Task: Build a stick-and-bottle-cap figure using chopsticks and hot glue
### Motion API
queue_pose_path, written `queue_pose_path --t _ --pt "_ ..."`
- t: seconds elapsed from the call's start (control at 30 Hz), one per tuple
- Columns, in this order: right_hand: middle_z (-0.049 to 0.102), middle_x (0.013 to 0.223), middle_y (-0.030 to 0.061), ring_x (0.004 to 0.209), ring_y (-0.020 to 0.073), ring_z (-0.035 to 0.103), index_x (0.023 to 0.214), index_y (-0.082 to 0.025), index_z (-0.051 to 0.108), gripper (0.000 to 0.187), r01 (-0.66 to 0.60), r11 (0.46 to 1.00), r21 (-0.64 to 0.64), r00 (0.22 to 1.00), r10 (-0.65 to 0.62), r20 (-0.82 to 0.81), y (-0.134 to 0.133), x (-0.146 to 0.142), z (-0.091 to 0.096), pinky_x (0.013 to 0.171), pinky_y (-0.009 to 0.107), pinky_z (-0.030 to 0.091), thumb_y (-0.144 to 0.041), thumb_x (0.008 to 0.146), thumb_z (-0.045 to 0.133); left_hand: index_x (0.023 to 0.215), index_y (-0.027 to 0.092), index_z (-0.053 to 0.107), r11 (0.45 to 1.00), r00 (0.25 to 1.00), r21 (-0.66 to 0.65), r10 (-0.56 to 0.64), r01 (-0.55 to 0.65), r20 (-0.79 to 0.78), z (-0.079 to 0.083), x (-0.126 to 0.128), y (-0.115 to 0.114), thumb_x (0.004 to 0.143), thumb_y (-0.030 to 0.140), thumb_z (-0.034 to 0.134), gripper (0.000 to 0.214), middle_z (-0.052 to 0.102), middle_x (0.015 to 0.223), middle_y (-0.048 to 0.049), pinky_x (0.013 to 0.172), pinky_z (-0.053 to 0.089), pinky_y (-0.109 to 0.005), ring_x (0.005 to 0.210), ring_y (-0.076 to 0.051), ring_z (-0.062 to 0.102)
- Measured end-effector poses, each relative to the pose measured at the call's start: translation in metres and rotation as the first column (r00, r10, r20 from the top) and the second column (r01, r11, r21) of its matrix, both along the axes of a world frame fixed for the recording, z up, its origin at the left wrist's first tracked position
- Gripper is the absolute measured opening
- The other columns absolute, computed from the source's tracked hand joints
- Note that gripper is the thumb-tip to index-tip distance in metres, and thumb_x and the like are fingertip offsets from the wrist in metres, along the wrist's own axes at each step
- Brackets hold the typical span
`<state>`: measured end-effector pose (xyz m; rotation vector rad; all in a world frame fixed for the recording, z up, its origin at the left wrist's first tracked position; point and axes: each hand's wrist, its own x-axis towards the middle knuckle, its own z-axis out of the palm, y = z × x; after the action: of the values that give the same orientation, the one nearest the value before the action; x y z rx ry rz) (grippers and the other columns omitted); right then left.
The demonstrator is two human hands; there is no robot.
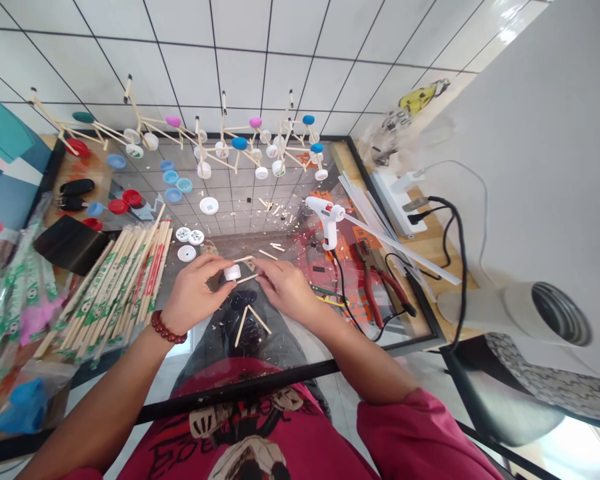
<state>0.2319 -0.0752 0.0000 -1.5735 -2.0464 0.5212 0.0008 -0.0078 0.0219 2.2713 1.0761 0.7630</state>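
Observation:
Between the thumb and fingers of my left hand (195,290) is a white bottle cap (233,273). My right hand (287,287) pinches a small frame of thin wooden sticks (247,279), whose far ends meet the cap. Whether the sticks are fixed to the cap or only touch it, I cannot tell. Just below, two short sticks form an upside-down V (250,308) on the glass tabletop. To the upper left of my left hand lie several white caps (187,253). A white hot glue gun (325,223) rests beyond my right hand.
Several stick-and-cap tricycle-like models (237,152) stand along the back. Wrapped chopsticks (115,287) are piled at left, near blue caps (173,195) and red caps (131,197). Red-handled pliers (377,280), glue sticks (395,243) and a power strip (397,203) occupy the right.

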Motion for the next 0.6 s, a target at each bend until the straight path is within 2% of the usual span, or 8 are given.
queue_pose_path --t 0.17,0.37,0.5,0.6 --pt "0.078 0.114 0.0119 0.105 0.0241 0.071 0.117 -0.021 0.078 0.025 -0.050 0.997 0.058 0.995 0.044 0.094 -0.0005 -0.0001 -0.0006 0.093 0.038 0.056 -0.016 0.107 0.056 0.113 0.023 0.082 0.998 1.000 0.055 -0.002 0.003 -0.021 0.0011 0.0023 -0.0016 0.093 0.031 0.073 0.024 0.079 0.108 -0.0080 0.095 0.064 -0.036 0.099 -0.024 0.077" --pt "0.076 0.111 0.0108 0.098 0.0222 0.069 0.112 -0.021 0.079 0.025 -0.063 0.991 0.118 0.993 0.051 0.104 0.0000 0.0004 -0.0039 0.087 0.035 0.053 -0.010 0.102 0.059 0.115 0.019 0.082 0.995 0.999 0.096 -0.018 0.022 -0.041 0.0022 0.0036 -0.0026 0.094 0.029 0.070 0.026 0.078 0.109 -0.0099 0.091 0.065 -0.036 0.098 -0.025 0.077" --pt "0.076 0.112 0.0107 0.099 0.0223 0.070 0.110 -0.021 0.079 0.024 -0.055 0.992 0.112 0.994 0.044 0.102 0.0006 0.0001 -0.0042 0.087 0.035 0.053 -0.012 0.103 0.059 0.116 0.023 0.080 0.996 0.999 0.086 -0.015 0.018 -0.038 -0.0009 0.0017 -0.0018 0.094 0.030 0.070 0.025 0.077 0.111 -0.0081 0.095 0.065 -0.038 0.101 -0.025 0.077" --pt "0.077 0.110 0.0103 0.099 0.0229 0.072 0.110 -0.021 0.079 0.021 -0.044 0.992 0.116 0.995 0.033 0.094 0.0005 0.0000 -0.0022 0.086 0.035 0.054 -0.014 0.104 0.060 0.125 0.025 0.076 0.996 0.999 0.088 0.013 -0.010 -0.037 -0.0005 -0.0006 -0.0014 0.091 0.032 0.074 0.035 0.075 0.121 -0.0093 0.098 0.065 -0.042 0.105 -0.026 0.077"
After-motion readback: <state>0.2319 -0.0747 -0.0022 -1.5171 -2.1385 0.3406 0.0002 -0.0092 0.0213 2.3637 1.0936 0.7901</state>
